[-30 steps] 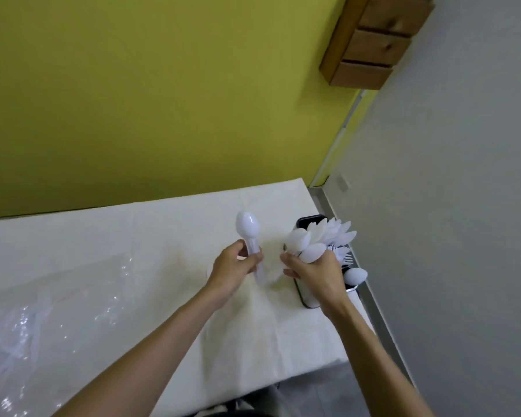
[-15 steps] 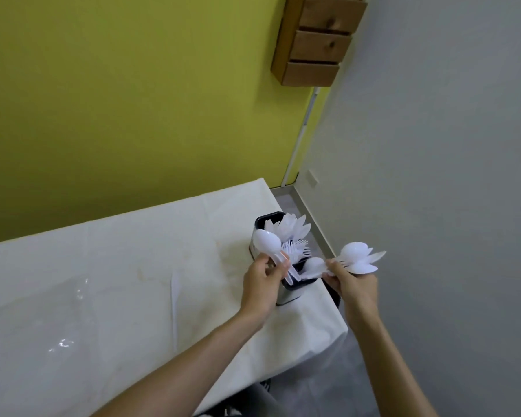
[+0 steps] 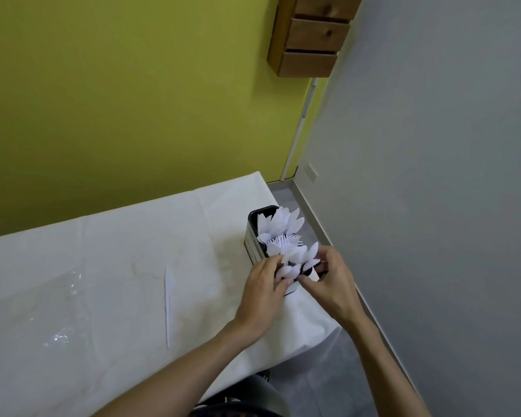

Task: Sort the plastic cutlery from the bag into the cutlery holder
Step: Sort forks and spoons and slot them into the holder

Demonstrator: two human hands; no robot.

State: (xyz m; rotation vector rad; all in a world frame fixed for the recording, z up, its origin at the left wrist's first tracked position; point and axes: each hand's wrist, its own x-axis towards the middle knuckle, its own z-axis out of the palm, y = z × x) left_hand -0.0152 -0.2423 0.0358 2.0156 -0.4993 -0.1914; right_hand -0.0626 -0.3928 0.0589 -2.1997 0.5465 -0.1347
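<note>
A black cutlery holder (image 3: pixel 254 224) stands near the table's right edge, full of white plastic cutlery (image 3: pixel 280 225). Spoon bowls and fork tines stick up from its far and middle compartments. My left hand (image 3: pixel 263 291) and my right hand (image 3: pixel 333 281) meet over the near compartment. Both hold a bunch of white spoons (image 3: pixel 300 257) whose handles go down into that compartment; the bowls fan out above my fingers. A single white plastic knife (image 3: pixel 168 299) lies flat on the tablecloth to the left. The clear plastic bag (image 3: pixel 42 311) lies flattened at the left.
The table wears a white cloth (image 3: pixel 118 251) and ends just right of the holder. A grey wall (image 3: pixel 433 176) stands close on the right, a green wall behind. A wooden drawer unit (image 3: pixel 310 37) hangs high up.
My right hand brought its bunch of spoons from beside the holder to over the near compartment. My left hand, which held one spoon, came down onto the same bunch.
</note>
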